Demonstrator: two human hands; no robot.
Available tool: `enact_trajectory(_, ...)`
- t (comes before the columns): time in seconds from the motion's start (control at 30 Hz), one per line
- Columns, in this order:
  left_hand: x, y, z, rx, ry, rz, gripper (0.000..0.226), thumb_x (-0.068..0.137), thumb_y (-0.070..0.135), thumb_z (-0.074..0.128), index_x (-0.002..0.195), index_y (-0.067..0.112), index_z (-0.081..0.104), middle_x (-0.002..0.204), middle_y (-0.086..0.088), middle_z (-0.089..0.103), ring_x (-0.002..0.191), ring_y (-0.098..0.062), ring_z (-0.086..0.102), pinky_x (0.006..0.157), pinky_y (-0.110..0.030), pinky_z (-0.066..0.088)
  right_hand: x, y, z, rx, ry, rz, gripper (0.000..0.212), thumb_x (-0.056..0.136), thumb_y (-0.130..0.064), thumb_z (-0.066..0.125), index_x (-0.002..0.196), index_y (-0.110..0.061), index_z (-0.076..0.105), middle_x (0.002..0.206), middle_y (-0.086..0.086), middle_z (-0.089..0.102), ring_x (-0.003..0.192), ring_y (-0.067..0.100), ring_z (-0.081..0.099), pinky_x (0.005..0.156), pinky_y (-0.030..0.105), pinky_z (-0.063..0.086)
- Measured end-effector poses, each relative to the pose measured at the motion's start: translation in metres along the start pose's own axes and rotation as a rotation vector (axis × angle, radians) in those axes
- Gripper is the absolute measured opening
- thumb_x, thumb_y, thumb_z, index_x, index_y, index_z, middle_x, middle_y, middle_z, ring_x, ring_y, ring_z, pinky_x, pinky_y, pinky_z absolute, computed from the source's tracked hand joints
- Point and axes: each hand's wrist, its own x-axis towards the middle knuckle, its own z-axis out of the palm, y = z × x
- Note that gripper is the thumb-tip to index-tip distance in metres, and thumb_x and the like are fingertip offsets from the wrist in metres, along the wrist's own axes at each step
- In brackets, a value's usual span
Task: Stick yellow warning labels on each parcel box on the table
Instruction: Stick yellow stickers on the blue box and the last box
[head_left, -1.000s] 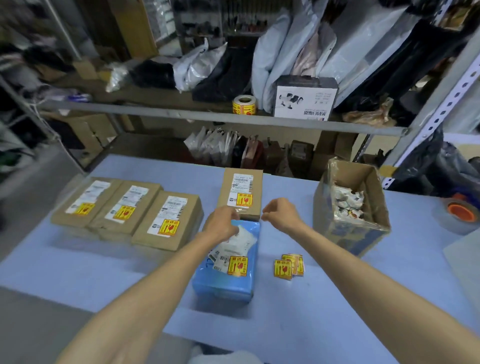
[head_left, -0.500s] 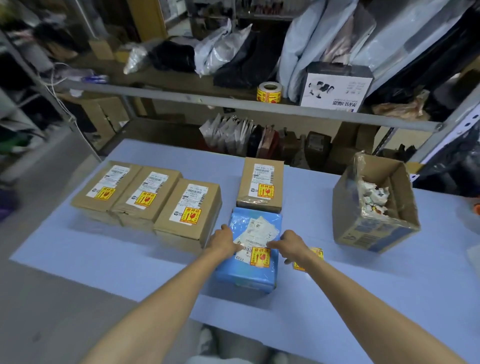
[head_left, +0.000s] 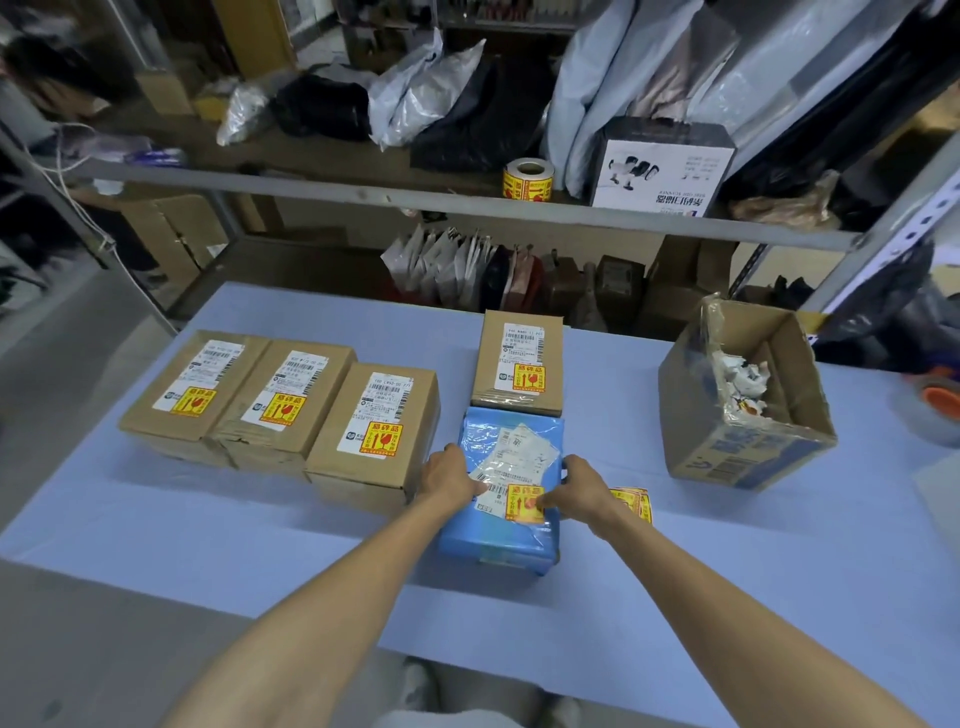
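Observation:
A blue plastic-wrapped parcel (head_left: 501, 535) lies in front of me on the blue table (head_left: 675, 597). It carries a white shipping label and a yellow warning label (head_left: 523, 503). My left hand (head_left: 449, 475) rests on its left edge, fingers on the white label. My right hand (head_left: 582, 491) rests on its right edge, with a fingertip on the yellow label. Behind it stands a brown box (head_left: 519, 364) with a yellow label. Three brown boxes (head_left: 280, 400) in a row at the left each bear a yellow label. Loose yellow labels (head_left: 636, 503) lie just right of my right wrist.
An open cardboard box (head_left: 748, 452) with crumpled paper scraps stands at the right. A tape roll (head_left: 940, 402) sits at the far right edge. On the shelf behind are a roll of yellow labels (head_left: 528, 179), a white carton (head_left: 662, 169) and bags.
Both hands have come back from the far end of the blue parcel to its near end and now press on its labels. The view has shifted.

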Motion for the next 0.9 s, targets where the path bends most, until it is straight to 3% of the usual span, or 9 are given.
enact_trajectory(0.2,0.009,-0.003,-0.002,-0.016,0.038,0.058,0.046,0.088,0.025,0.067,0.123,0.007,0.045,0.126,-0.012,0.054,0.113,-0.029,0.056,0.09,-0.039,0.049,0.001,-0.005,0.004,0.113,0.001,-0.035,0.073,0.079,0.009,0.067,0.14,-0.012,0.034,0.125,0.014,0.057,0.109,0.024,0.057,0.087,0.037,0.053)
enact_trajectory(0.27,0.013,-0.003,-0.004,-0.044,0.041,0.106,0.055,0.086,0.02,0.069,0.132,0.008,0.04,0.134,-0.011,0.046,0.119,-0.029,0.052,0.097,-0.04,0.046,0.003,-0.009,0.006,0.165,0.009,-0.05,0.08,0.078,0.011,0.067,0.144,-0.014,0.03,0.127,0.014,0.055,0.11,0.023,0.056,0.083,0.034,0.051)
enact_trajectory(0.4,0.018,-0.001,-0.011,0.012,-0.018,0.183,0.079,0.084,0.022,0.072,0.146,0.008,0.025,0.144,-0.009,0.029,0.128,-0.028,0.044,0.107,-0.038,0.038,0.011,-0.015,0.011,0.205,0.031,-0.062,0.089,0.074,0.009,0.074,0.145,-0.016,0.027,0.121,0.008,0.054,0.117,0.027,0.056,0.092,0.04,0.052)
enact_trajectory(0.53,0.025,0.004,-0.014,0.078,-0.038,0.207,0.071,0.083,0.023,0.073,0.138,0.004,0.033,0.141,-0.011,0.031,0.131,-0.027,0.038,0.108,-0.039,0.037,0.018,-0.025,0.007,0.144,0.017,-0.034,0.083,0.075,0.006,0.074,0.141,-0.015,0.027,0.128,0.012,0.053,0.118,0.028,0.055,0.092,0.039,0.052)
enact_trajectory(0.7,0.032,0.004,-0.021,0.195,-0.008,0.217,0.067,0.085,0.032,0.07,0.135,0.003,0.037,0.142,-0.014,0.032,0.131,-0.029,0.037,0.107,-0.039,0.037,0.02,-0.026,0.005,0.163,-0.009,-0.031,0.08,0.076,0.01,0.071,0.14,-0.016,0.03,0.122,0.014,0.055,0.111,0.027,0.057,0.085,0.037,0.053)
enact_trajectory(0.9,0.032,-0.01,-0.031,0.351,0.128,0.287,0.055,0.089,0.033,0.063,0.133,0.006,0.043,0.143,-0.013,0.032,0.133,-0.028,0.029,0.108,-0.035,0.031,0.02,-0.038,0.03,0.215,-0.048,-0.036,0.087,0.074,0.013,0.071,0.139,-0.027,0.029,0.123,0.011,0.054,0.112,0.032,0.058,0.083,0.053,0.056)
